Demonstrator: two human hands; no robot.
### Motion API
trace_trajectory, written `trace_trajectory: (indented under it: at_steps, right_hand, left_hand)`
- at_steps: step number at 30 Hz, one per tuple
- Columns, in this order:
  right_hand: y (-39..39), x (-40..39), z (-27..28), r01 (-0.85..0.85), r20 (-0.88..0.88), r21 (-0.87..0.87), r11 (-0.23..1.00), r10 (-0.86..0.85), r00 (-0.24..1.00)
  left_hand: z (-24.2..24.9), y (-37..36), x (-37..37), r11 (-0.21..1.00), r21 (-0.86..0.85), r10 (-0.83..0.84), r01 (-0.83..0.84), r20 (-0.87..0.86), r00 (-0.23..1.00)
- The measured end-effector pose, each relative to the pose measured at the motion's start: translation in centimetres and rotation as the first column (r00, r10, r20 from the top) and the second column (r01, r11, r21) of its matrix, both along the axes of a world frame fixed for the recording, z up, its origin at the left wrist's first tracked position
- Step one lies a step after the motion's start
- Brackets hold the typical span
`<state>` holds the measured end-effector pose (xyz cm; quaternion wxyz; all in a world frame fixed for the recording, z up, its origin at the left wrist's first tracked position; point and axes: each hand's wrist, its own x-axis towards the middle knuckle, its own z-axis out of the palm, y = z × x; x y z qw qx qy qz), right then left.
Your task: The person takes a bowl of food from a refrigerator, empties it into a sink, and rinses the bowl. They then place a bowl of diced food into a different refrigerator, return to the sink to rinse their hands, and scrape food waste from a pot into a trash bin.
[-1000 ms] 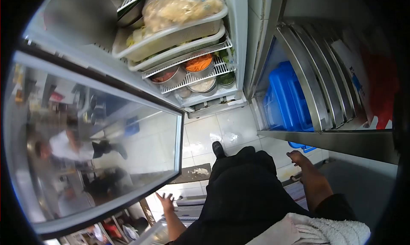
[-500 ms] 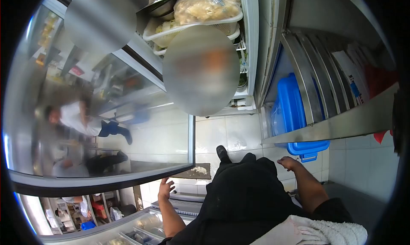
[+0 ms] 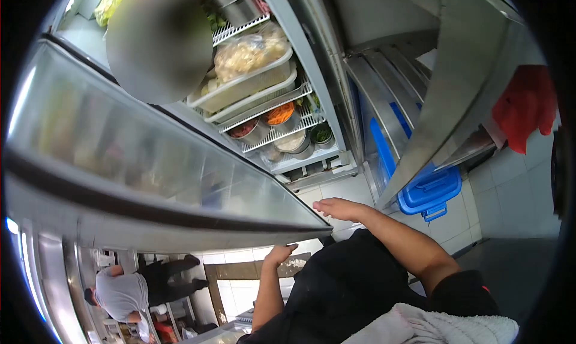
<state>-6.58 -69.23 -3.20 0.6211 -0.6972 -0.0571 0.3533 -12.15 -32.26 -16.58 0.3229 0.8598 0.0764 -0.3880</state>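
Observation:
A glass refrigerator door (image 3: 180, 164) stands ajar on the left, its dark frame running toward me. My left hand (image 3: 278, 256) is just below the door's near end, fingers apart and nothing in them. Over the floor tiles between the door's corner and my body, my right hand (image 3: 337, 209) reaches forward with fingers stretched out, holding nothing. Beyond the door, the refrigerator shows a white basket (image 3: 246, 80) with a plastic bag of pale food (image 3: 251, 51) on it. Metal pots lower down hold shredded orange food (image 3: 280, 113), dark red pieces and greens.
To the right is a metal slatted rack (image 3: 390, 92) with a blue-lidded bin (image 3: 431, 191) beneath it. A red cloth (image 3: 525, 107) hangs at the far right. Another person (image 3: 129, 290) stands at the lower left by shelves. A white towel (image 3: 432, 326) lies over my clothing.
My right hand has moved forward and left, from beside the blue bin toward the door. My left hand has shifted right. The door sits differently in view, and more refrigerator shelves show.

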Motion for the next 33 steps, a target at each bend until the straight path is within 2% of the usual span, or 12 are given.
trace_trajectory:
  at_steps: [1, 4, 7, 11, 12, 14, 18, 20, 27, 29, 31, 33]
  right_hand:
    - [0.0, 0.5, -0.4, 0.004, -0.028, 0.086, 0.996, -0.002, 1.000]
    - [-0.8, 1.9, -1.2, 0.217, -0.038, 0.158, 0.963, -0.214, 0.976]
    - [-2.5, 5.1, -0.4, 0.633, -0.136, 0.183, 0.752, -0.619, 0.774]
    - [-2.6, 14.1, -2.4, 0.852, -0.098, 0.286, 0.438, -0.871, 0.481]
    - [-3.3, 17.0, -5.7, 0.771, -0.104, 0.462, 0.438, -0.836, 0.538]
    - [-2.8, 20.2, -4.6, 0.810, -0.158, 0.421, 0.407, -0.847, 0.508]
    - [-1.3, 22.6, -1.0, 0.879, -0.227, 0.314, 0.358, -0.871, 0.436]
    - [0.8, 22.9, 2.5, 0.892, -0.220, 0.298, 0.341, -0.884, 0.412]
    - [2.8, 23.8, 1.1, 0.902, -0.104, 0.253, 0.350, -0.917, 0.385]
    - [1.1, 24.9, -1.6, 0.903, 0.094, 0.229, 0.364, -0.931, 0.352]
    - [0.8, 24.7, 0.1, 0.929, 0.153, 0.230, 0.290, -0.953, 0.260]
    - [-0.8, 25.4, 1.6, 0.918, 0.187, 0.271, 0.290, -0.951, 0.245]
  left_hand:
    - [4.7, -3.4, 0.3, 0.991, -0.133, 0.000, 0.008, 0.059, 0.998]
    - [5.7, -4.7, 0.4, 0.997, -0.082, 0.013, -0.003, 0.124, 0.992]
    - [4.0, -2.8, -0.5, 1.000, -0.013, 0.008, -0.006, 0.136, 0.991]
    - [-0.9, 1.7, -3.6, 0.998, 0.045, 0.048, -0.053, 0.113, 0.992]
    - [-2.8, 3.3, -4.5, 0.995, 0.058, 0.071, -0.076, 0.088, 0.994]
    - [-5.5, 5.4, -6.5, 0.990, 0.077, 0.114, -0.117, 0.033, 0.993]
    - [-6.3, 6.0, -12.0, 0.752, -0.077, 0.621, -0.655, -0.249, 0.743]
    - [-9.6, 8.7, -16.0, 0.820, -0.103, 0.525, -0.564, -0.261, 0.810]
    - [-18.7, 12.6, -22.3, 0.759, 0.083, 0.556, -0.646, -0.599, 0.576]
    - [-17.0, 15.8, -21.5, 0.975, -0.113, 0.155, -0.191, -0.270, 0.950]
    - [-15.0, 17.1, -19.4, 0.937, -0.177, 0.261, -0.302, -0.224, 0.939]
    - [-15.5, 18.5, -16.6, 0.629, -0.144, 0.655, -0.764, -0.432, 0.620]
